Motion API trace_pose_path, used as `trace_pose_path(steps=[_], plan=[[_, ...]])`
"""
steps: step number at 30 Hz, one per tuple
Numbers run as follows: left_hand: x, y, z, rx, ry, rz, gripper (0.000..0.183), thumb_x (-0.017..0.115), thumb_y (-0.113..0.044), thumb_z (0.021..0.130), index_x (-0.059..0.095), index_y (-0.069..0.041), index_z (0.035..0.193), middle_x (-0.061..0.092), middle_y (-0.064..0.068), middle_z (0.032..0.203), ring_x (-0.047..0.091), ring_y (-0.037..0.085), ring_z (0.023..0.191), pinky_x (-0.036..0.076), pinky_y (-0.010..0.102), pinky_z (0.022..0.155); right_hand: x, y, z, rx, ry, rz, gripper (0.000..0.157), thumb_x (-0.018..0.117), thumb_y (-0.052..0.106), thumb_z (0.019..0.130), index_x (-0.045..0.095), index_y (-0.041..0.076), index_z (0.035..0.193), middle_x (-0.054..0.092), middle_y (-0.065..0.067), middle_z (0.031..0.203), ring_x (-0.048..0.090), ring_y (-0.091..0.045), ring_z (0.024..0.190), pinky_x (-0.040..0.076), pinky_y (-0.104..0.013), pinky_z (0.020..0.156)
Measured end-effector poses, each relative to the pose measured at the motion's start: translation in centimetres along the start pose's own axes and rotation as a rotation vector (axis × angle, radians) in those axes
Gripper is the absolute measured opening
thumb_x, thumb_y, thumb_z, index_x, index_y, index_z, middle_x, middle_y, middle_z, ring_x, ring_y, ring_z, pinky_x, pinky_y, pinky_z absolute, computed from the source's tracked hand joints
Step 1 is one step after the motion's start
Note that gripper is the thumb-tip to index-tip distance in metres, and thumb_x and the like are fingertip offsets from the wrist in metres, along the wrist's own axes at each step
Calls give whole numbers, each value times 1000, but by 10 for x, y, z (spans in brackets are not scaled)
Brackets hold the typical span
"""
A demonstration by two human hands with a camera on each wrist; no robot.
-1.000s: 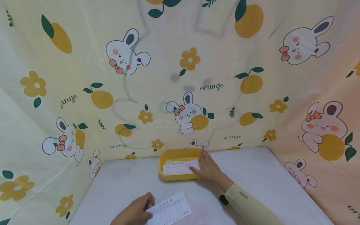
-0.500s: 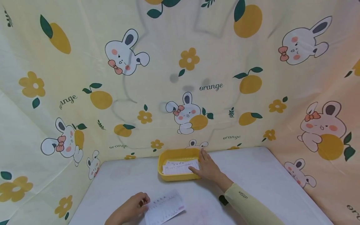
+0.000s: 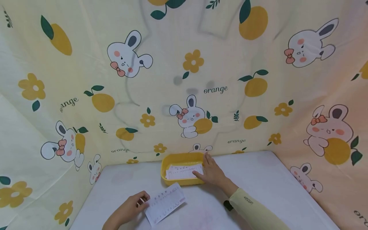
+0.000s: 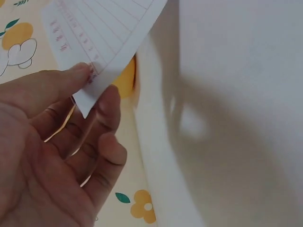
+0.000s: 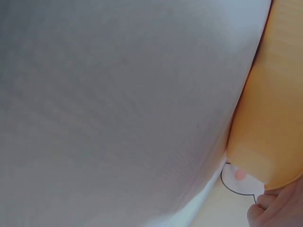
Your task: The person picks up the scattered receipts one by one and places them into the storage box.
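In the head view my left hand (image 3: 130,206) pinches a printed paper slip (image 3: 166,204) by its left corner. The left wrist view shows the thumb on the slip's printed face (image 4: 102,38), with the fingers behind it. The slip is tilted, held just in front of a yellow plastic basket (image 3: 184,182). Several similar white slips (image 3: 184,172) lie inside that basket. My right hand (image 3: 213,172) rests on the basket's right rim, fingers stretched along it and thumb over the inside. Only part of this hand shows in the right wrist view, beside the yellow wall (image 5: 270,109).
A white-covered table (image 3: 247,172) carries the basket near its back edge. Behind and at both sides hangs a cream cloth (image 3: 161,89) printed with rabbits and oranges. A small black object (image 3: 228,205) sits under the right wrist.
The slip in my left hand has moved forward and slightly left, closer to the basket, and its tilt has changed. My right hand has stayed on the basket.
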State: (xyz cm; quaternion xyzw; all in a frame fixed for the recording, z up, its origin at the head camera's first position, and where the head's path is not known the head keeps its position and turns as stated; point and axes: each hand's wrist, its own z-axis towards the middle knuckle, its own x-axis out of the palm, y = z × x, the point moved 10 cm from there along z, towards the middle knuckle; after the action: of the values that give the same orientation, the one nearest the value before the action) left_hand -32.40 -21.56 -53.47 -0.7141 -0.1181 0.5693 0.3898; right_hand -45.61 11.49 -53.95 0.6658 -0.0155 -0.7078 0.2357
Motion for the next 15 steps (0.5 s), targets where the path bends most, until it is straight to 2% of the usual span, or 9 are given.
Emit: trace_pose_path(steps=[3, 9, 15], plan=[[-9, -4, 1, 24, -43, -1, 11, 72, -17, 104, 64, -13, 111, 69, -2, 108, 65, 12, 94, 55, 26, 78, -1, 1, -1, -2, -5, -1, 120, 53, 79, 96, 12, -8, 168, 8, -24, 178, 14, -40, 165, 22, -53, 133], [-24, -8, 4, 14, -110, -22, 13, 72, -18, 104, 65, -12, 112, 69, -1, 107, 65, 16, 96, 55, 24, 78, -2, 3, -2, -3, -10, -4, 120, 53, 80, 96, 13, -8, 168, 9, -24, 178, 16, -40, 165, 22, -53, 132], [-40, -9, 7, 1, -193, -24, 11, 71, -18, 105, 66, -12, 112, 70, -1, 106, 65, 14, 95, 55, 24, 78, -2, 2, 0, -3, -12, -9, 120, 53, 80, 96, 14, -8, 168, 10, -24, 178, 17, -40, 164, 23, -53, 132]])
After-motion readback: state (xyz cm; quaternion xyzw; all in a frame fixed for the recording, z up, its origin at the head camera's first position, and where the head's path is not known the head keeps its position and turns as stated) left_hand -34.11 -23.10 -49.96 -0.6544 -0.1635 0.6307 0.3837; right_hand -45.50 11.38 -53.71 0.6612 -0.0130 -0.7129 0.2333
